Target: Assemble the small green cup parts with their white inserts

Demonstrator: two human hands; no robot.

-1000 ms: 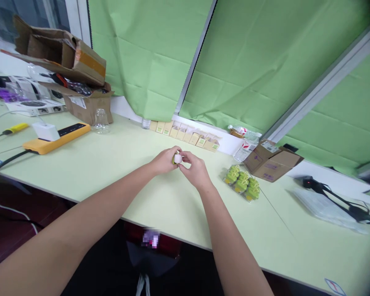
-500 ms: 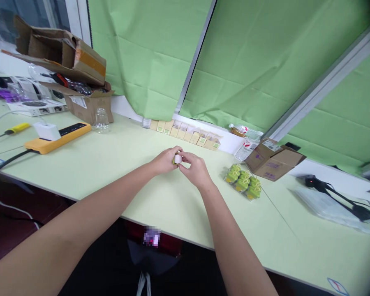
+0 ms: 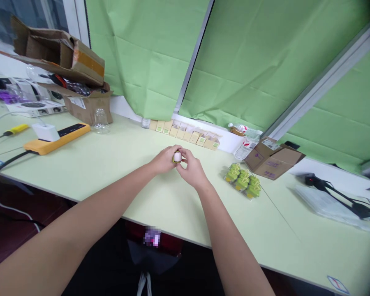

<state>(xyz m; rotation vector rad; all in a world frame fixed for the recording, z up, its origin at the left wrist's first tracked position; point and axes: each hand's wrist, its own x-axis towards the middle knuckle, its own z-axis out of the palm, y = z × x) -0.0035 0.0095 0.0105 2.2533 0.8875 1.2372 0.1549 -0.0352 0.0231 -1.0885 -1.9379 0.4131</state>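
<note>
– Over the tabletop point(image 3: 105, 164), mid-scene, what is happening?
– Left hand point(image 3: 164, 161) and right hand point(image 3: 191, 172) meet, fingertips of both pinching a small white-and-yellow piece point(image 3: 176, 156) (details too small to tell). A bag of green pieces point(image 3: 243, 181) lies on the tabletop to the right.

Both hands point(image 3: 165, 161) around small piece point(image 3: 176, 156)

Centre: small white-and-yellow object point(image 3: 177, 156), largely hidden between left hand point(image 3: 165, 161) and right hand point(image 3: 191, 170); pixel-blurred patch point(image 3: 152, 237) at 6 o'clock, unreadable.
</note>
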